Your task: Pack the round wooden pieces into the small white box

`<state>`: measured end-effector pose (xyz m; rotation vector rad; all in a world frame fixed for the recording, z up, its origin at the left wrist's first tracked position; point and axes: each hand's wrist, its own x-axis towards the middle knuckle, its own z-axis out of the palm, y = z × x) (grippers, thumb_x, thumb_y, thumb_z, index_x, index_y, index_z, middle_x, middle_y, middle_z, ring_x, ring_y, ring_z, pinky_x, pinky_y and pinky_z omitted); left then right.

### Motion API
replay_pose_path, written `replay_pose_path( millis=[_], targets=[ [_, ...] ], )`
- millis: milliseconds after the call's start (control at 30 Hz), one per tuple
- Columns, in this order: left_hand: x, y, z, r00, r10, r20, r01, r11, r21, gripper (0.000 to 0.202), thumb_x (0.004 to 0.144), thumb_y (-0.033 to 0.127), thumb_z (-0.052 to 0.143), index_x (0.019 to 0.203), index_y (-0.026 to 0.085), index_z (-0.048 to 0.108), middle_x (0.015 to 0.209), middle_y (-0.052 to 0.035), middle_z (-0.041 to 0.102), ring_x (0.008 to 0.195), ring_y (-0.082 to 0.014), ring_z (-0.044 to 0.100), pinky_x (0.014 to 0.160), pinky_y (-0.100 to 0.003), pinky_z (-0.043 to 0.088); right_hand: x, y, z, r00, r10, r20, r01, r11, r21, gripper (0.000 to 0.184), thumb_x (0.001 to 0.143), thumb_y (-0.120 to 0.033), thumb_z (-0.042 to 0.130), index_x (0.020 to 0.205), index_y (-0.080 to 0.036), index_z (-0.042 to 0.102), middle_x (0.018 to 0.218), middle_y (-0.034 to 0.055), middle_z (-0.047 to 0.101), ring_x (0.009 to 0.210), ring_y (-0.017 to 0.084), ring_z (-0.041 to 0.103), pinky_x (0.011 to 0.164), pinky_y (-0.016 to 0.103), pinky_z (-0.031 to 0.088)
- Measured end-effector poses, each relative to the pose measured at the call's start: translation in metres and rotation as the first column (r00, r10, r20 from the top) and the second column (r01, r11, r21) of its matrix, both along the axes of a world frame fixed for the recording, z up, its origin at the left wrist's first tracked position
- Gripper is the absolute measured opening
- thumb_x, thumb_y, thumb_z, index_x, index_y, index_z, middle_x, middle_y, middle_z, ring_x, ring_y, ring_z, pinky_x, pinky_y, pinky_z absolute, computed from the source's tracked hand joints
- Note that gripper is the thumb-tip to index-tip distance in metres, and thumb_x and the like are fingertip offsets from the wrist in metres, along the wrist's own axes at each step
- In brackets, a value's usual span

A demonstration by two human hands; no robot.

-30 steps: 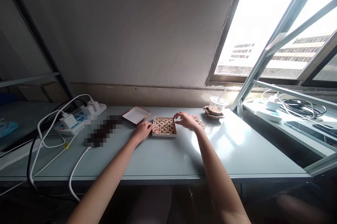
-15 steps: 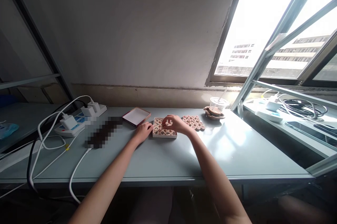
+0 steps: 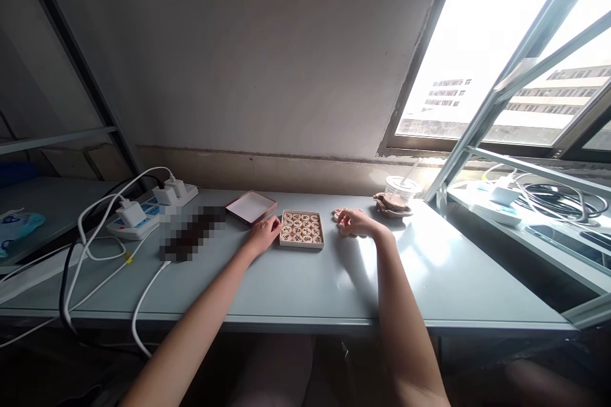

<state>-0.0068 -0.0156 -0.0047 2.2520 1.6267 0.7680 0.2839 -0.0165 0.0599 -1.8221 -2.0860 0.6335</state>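
Note:
A shallow open box (image 3: 301,245) sits mid-table, filled with rows of round wooden Chinese chess pieces (image 3: 296,223) marked in black. At its left wall rests my left hand (image 3: 265,235), fingers curled and closed against the box's edge. To the right of the box, red-marked Chinese chess pieces (image 3: 338,211) lie grouped flat on the table. My right hand (image 3: 359,223) reaches down over them, its fingertips pinched at a piece; it covers most of that group. Behind my left hand lies the box lid (image 3: 251,206), its white inside facing up.
A lidded plastic cup (image 3: 402,189) with a straw stands in a brown carved holder (image 3: 389,206) at the back right. On the left are a power strip (image 3: 136,228) with chargers, looping cables and a pixelated dark object (image 3: 193,235). A metal frame (image 3: 477,114) rises at the right.
My right hand has moved right, from above the box to the red-marked pieces, uncovering the black-marked ones. My left hand stays at the box's left side. The view has shifted slightly.

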Motion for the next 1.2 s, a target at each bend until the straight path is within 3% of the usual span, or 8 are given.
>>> replay_pose_path(
  millis=[133,233,333,467,600,833,933,1200],
  targets=[
    [-0.001,-0.001,0.0,0.999,0.012,0.037,-0.012,1.0,-0.017,0.027,0.087,0.037,0.039,0.101,0.02,0.053,0.088,-0.0043,0.065,0.083,-0.0207,0.06,0.072,-0.029,0.042,-0.042,0.009,-0.009,0.974,0.219,0.051,-0.225,0.937,0.266,0.021,0.079,-0.019,0.052,0.097,-0.023,0.061,0.093,0.0038,0.062,0.082,0.015,0.057,0.07,0.027,0.043],
    [0.0,0.0,0.001,0.999,0.021,0.04,-0.02,1.0,-0.023,0.045,0.086,0.037,0.04,0.126,0.016,0.04,0.086,-0.0047,0.064,0.083,-0.0204,0.06,0.075,-0.029,0.043,-0.078,0.018,-0.019,0.94,0.234,0.249,-0.322,0.851,0.415,0.024,0.084,-0.022,0.05,0.105,-0.027,0.061,0.109,0.0062,0.059,0.1,0.021,0.051,0.083,0.035,0.036],
    [0.001,0.001,0.002,1.0,0.008,0.006,-0.008,0.999,-0.043,0.057,0.086,0.032,0.039,0.138,0.014,0.025,0.083,-0.0045,0.064,0.082,-0.0198,0.061,0.078,-0.029,0.043,-0.093,0.024,-0.023,0.903,0.187,0.388,-0.353,0.837,0.417,0.021,0.085,-0.026,0.05,0.102,-0.027,0.064,0.106,0.0068,0.059,0.098,0.021,0.05,0.084,0.035,0.033],
    [-0.002,0.001,0.006,1.0,0.029,0.011,-0.028,0.996,-0.085,0.063,0.083,0.025,0.04,0.141,0.015,0.02,0.087,-0.0047,0.063,0.084,-0.0195,0.06,0.081,-0.03,0.043,-0.078,0.025,-0.023,0.899,0.07,0.433,-0.297,0.823,0.484,0.02,0.085,-0.032,0.05,0.097,-0.026,0.064,0.109,0.0069,0.055,0.103,0.022,0.045,0.084,0.035,0.032],
    [-0.004,-0.004,0.01,0.996,0.027,0.091,-0.015,0.991,-0.132,0.065,0.082,0.026,0.043,0.141,0.018,0.019,0.096,-0.0055,0.062,0.094,-0.0195,0.057,0.087,-0.032,0.043,-0.066,0.023,-0.028,0.891,0.061,0.45,-0.275,0.862,0.426,0.026,0.086,-0.041,0.045,0.099,-0.026,0.062,0.104,0.0074,0.057,0.098,0.023,0.044,0.082,0.036,0.031],
    [0.007,-0.005,0.0,0.993,0.118,0.016,-0.117,0.991,-0.059,0.05,0.087,0.029,0.035,0.136,0.018,0.031,0.139,-0.012,0.036,0.122,-0.0239,0.042,0.101,-0.037,0.035,-0.099,0.017,-0.038,0.889,-0.144,0.436,-0.072,0.893,0.443,0.031,0.087,-0.037,0.04,0.09,-0.016,0.064,0.102,0.0136,0.056,0.098,0.026,0.042,0.082,0.041,0.029],
    [0.006,-0.001,-0.004,0.996,0.089,0.023,-0.088,0.995,-0.055,0.052,0.089,0.028,0.028,0.141,0.019,0.023,0.146,-0.0089,0.027,0.13,-0.021,0.033,0.104,-0.034,0.032,-0.106,0.017,-0.042,0.908,-0.181,0.379,0.008,0.909,0.416,0.03,0.086,-0.037,0.043,0.096,-0.016,0.062,0.105,0.0141,0.055,0.1,0.027,0.041,0.083,0.042,0.029],
    [-0.004,0.006,-0.009,0.992,-0.042,0.117,0.045,0.999,-0.024,0.051,0.085,0.017,0.026,0.135,0.015,0.035,0.147,-0.0049,0.026,0.134,-0.0147,0.024,0.111,-0.029,0.022,-0.1,0.019,-0.045,0.974,-0.139,0.176,0.055,0.91,0.411,0.02,0.082,-0.038,0.05,0.094,-0.022,0.057,0.105,0.0098,0.056,0.101,0.027,0.043,0.082,0.042,0.03]
  ],
)
